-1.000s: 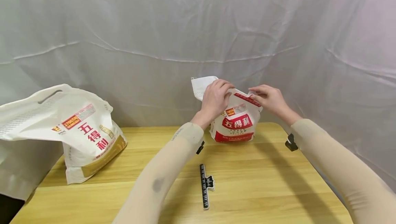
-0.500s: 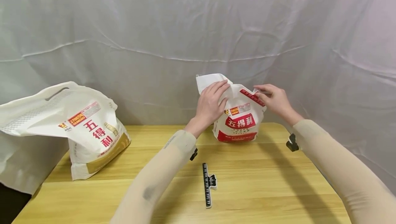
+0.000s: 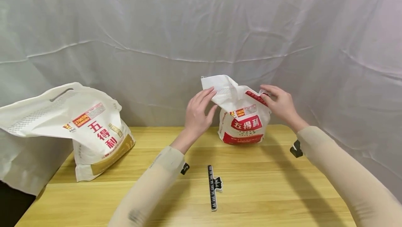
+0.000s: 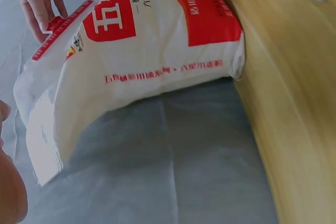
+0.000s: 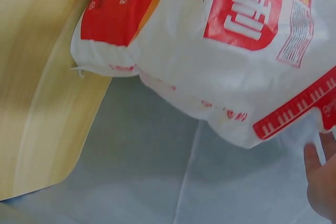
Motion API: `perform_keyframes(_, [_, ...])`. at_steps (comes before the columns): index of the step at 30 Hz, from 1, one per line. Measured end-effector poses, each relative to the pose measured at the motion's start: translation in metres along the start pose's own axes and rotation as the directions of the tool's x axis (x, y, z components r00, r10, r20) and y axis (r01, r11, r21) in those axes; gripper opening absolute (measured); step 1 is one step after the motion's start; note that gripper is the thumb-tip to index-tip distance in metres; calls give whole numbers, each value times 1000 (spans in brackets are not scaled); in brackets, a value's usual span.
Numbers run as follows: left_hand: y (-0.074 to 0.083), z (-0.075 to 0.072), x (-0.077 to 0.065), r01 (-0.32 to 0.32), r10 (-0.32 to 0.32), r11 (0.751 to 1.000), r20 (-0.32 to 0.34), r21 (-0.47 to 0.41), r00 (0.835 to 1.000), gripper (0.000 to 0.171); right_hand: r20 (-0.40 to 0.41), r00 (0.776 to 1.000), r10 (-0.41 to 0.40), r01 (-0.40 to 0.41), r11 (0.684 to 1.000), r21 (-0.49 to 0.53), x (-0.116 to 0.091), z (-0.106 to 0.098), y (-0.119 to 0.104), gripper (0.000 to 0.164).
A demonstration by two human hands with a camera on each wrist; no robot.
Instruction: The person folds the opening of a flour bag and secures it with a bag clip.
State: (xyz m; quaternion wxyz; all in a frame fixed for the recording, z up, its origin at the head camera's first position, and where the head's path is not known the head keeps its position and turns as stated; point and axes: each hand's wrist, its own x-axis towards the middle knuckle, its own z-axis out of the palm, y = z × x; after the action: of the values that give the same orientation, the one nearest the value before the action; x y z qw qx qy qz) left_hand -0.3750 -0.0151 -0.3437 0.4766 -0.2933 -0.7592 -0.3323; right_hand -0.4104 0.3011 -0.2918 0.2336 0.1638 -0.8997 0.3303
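Note:
A white flour bag with red panels (image 3: 243, 129) stands at the back of the table, its top folded over to the left. Across the folded top runs a red piano-key bag clip (image 3: 255, 97). My right hand (image 3: 279, 103) pinches this clip by its tab, thumb below and fingers above; in the right wrist view the red clip (image 5: 296, 103) lies along the bag's upper edge. The left hand (image 3: 198, 113) is off the bag, fingers extended, with fingertips close to the loose white flap (image 3: 216, 82). Part of the left hand (image 4: 11, 187) shows at the left wrist view's edge.
A black-and-white piano-key clip (image 3: 213, 187) lies on the wooden table (image 3: 257, 178) in front of the bag. A second flour bag (image 3: 97, 129), with gold printing, leans at the left. A grey cloth (image 3: 157, 91) hangs behind the table.
The left hand has let go of the bag's top and drawn away to the left, uncovering the flap and its dotted band. The right hand stays at the clip.

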Motion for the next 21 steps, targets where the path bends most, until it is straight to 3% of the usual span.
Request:
perform_keyframes(10, [-8, -37, -29, 47, -47, 999, -99, 1, 994, 48, -151, 987, -62, 78, 992, 102, -13, 10, -23, 46])
perform_keyframes(21, [-12, -77, -50, 139, -137, 990, -261, -13, 956, 47, -230, 972, -53, 117, 954, 275, -34, 29, -61, 45])
